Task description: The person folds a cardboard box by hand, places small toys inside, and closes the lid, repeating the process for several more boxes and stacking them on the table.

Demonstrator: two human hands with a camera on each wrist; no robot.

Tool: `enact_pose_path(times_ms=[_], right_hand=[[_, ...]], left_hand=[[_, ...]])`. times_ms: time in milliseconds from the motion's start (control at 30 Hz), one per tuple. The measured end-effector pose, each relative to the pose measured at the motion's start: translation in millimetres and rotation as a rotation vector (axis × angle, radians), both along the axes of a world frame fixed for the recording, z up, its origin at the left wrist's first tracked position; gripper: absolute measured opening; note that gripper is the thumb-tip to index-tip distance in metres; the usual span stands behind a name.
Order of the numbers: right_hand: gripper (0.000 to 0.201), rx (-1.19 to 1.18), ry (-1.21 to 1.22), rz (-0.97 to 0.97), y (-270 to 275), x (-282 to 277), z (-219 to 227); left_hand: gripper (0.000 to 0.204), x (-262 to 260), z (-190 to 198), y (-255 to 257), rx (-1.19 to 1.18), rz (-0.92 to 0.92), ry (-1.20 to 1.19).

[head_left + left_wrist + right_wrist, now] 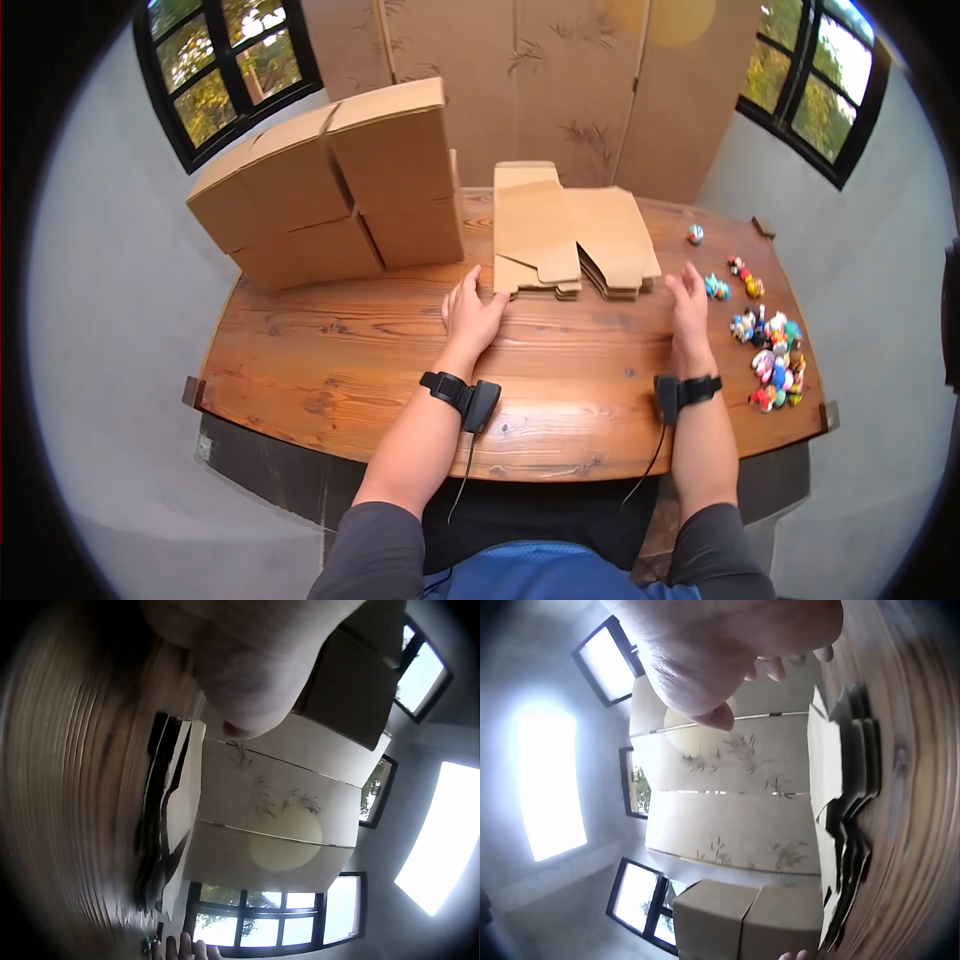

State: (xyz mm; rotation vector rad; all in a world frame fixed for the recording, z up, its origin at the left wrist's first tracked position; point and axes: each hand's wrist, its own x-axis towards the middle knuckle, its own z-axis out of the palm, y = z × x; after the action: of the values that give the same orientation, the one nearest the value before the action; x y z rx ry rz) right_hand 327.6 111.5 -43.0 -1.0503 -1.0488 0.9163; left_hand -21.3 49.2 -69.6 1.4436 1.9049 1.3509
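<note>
A low stack of flattened cardboard boxes (535, 225) lies on the wooden table, its cut flaps toward the person. My left hand (472, 315) is by the stack's front left corner, fingers loosely bent and thumb pointing at the edge. Off the front right corner, my right hand (689, 308) is held upright with its palm toward the stack and nothing in its grasp. From the right wrist view, the layered edges of the flat boxes (829, 772) stand a little apart from the fingers of that hand (776, 669).
Folded-up cardboard boxes (390, 150) are piled at the table's back left. Along the right side lie several small toy figures (775, 360), a small ball (695, 234) and a blue figure (716, 287) close to the right hand. A folding screen (560, 90) stands behind the table.
</note>
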Motion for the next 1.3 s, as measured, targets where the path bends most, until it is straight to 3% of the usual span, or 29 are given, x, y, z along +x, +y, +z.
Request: enact_pose_path(times_ms=[67, 200, 267, 433, 500, 800, 1000, 1067, 1167, 1233, 1300], right_hand=[[0.073, -0.016, -0.016, -0.028, -0.4, -3.1, -2.2], [0.075, -0.126, -0.028, 0.050, -7.5, -15.9, 1.9], [0.069, -0.095, 0.019, 0.225, -9.2, -18.6, 1.7], [0.062, -0.083, 0.057, 0.261, -8.3, -29.3, -3.6], [0.055, 0.007, -0.088, 0.085, -1.9, -29.9, -15.0], [0.035, 0.292, -0.500, -0.166, -30.6, -40.9, 12.0], [0.031, 0.420, -0.654, -0.208, -45.3, -49.4, 23.5], [0.031, 0.423, -0.680, -0.199, -47.0, -50.3, 24.0], [0.029, 0.443, -0.692, -0.230, -48.0, -52.0, 25.6], [0.028, 0.473, -0.699, -0.258, -52.5, -52.0, 29.9], [0.028, 0.499, -0.683, -0.273, -55.5, -52.6, 33.6]], left_hand=[[0.072, 4.4, 9.1, -2.7, -0.103, -0.026, 0.305], [0.068, 4.5, 13.4, -4.6, -0.110, -0.119, 0.304], [0.065, 4.4, 11.2, -5.0, -0.097, -0.138, 0.288], [0.061, 3.4, 12.1, -7.3, -0.046, -0.166, 0.278], [0.060, -1.2, 5.5, -4.7, -0.024, -0.163, 0.243], [0.038, -4.8, 0.9, 2.6, 0.127, -0.135, 0.000], [0.030, 4.9, 11.1, -9.3, 0.060, -0.176, 0.346], [0.034, 6.7, 19.1, -14.0, -0.035, -0.224, 0.250], [0.038, 8.9, 13.8, -12.6, 0.129, -0.275, 0.257], [0.050, 12.1, 14.9, -17.2, 0.190, -0.320, 0.565], [0.057, 15.5, 21.0, -20.4, 0.195, -0.334, 0.631]])
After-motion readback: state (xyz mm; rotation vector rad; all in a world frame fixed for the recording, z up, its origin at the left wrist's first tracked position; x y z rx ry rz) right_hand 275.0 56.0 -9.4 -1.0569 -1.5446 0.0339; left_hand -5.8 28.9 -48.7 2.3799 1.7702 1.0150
